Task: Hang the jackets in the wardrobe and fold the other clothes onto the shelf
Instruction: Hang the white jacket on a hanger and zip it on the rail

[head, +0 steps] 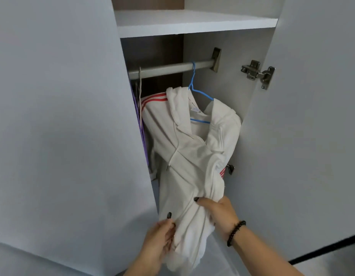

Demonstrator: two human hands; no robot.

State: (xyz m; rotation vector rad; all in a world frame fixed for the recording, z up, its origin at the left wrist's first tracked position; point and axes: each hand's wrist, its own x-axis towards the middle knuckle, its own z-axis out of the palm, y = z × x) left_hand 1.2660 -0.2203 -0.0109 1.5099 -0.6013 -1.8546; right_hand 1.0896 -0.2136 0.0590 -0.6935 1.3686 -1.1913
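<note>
On the left my left hand (162,234) grips the lower hem of the white jacket (184,156), thumb over the cloth, just inside the open left wardrobe door (63,126). The jacket already hangs on the blue hanger (194,90), hooked over the rail (168,69) under the shelf (192,23), so I judge this one nearly done and only needing straightening. To the right my right hand (218,213) pinches the bunched right side; the shelf shows no folded clothes, so folding remains.
</note>
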